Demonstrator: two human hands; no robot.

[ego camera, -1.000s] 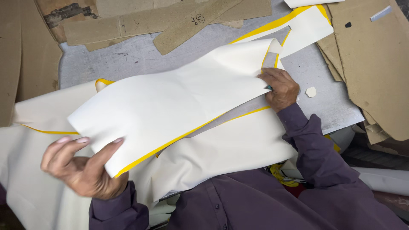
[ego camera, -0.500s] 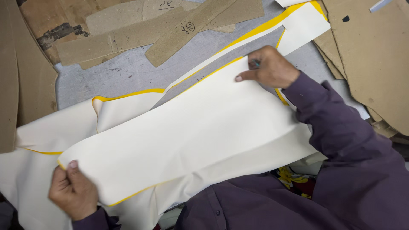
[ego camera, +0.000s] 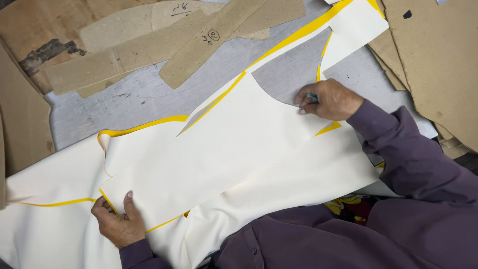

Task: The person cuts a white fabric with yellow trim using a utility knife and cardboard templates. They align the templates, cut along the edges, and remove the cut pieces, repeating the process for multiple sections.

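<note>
At about 7 o'clock the left hand (ego camera: 118, 222) pinches the lower left corner of a long cream cut panel (ego camera: 214, 154), thumb on top and fingers curled under its yellow edge, so the grip is closed on the panel. That panel runs diagonally from 7 o'clock up toward 2 o'clock, lying flat on top of a wider layer of cream sheet material with yellow backing (ego camera: 55, 199) that spreads from 9 o'clock across to 4 o'clock. Behind it, from 10 to 12 o'clock, brown cardboard pattern pieces (ego camera: 149, 55) overlap on the grey tabletop (ego camera: 134, 99); two carry small handwritten marks, one of them ringed. At about 2 o'clock the right hand (ego camera: 328, 101) presses down on the panel's upper end beside a curved cut-out that shows the tabletop, fingers closed around a small bluish tool (ego camera: 312, 96), too hidden to identify. More large brown cardboard sheets (ego camera: 438, 65) are stacked at 3 o'clock, beyond the purple sleeve (ego camera: 408, 154).
</note>
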